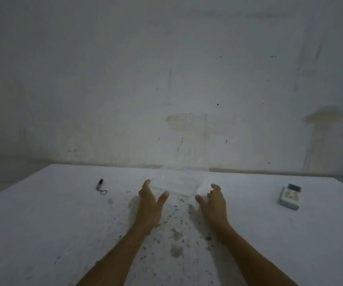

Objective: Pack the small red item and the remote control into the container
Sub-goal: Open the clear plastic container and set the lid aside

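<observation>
From my head camera, my left hand (149,200) sits just below the middle of the frame, fingers spread wide and thumb splayed out, holding nothing. My right hand (212,200) mirrors it a little to the right, fingers loosely curled but apart, also empty. Between and just above them lies the container (175,185), a flat, see-through plastic box with rounded corners, so pale and blurred that it nearly melts into the table (42,223); my left fingertips reach its near left corner, though I cannot tell whether they touch it. The table is a white matt sheet, speckled with dark crumbs and greyish smudges in the lower middle of the frame. At the right edge rests the remote control (290,196), a blocky whitish rectangle with a dark screen at its far end. Left of centre lies a slim dark item (100,184) with a thin wire ring at its near end; its colour is unclear in this dim light. Behind, the wall (166,79) is rough, stained plaster.
</observation>
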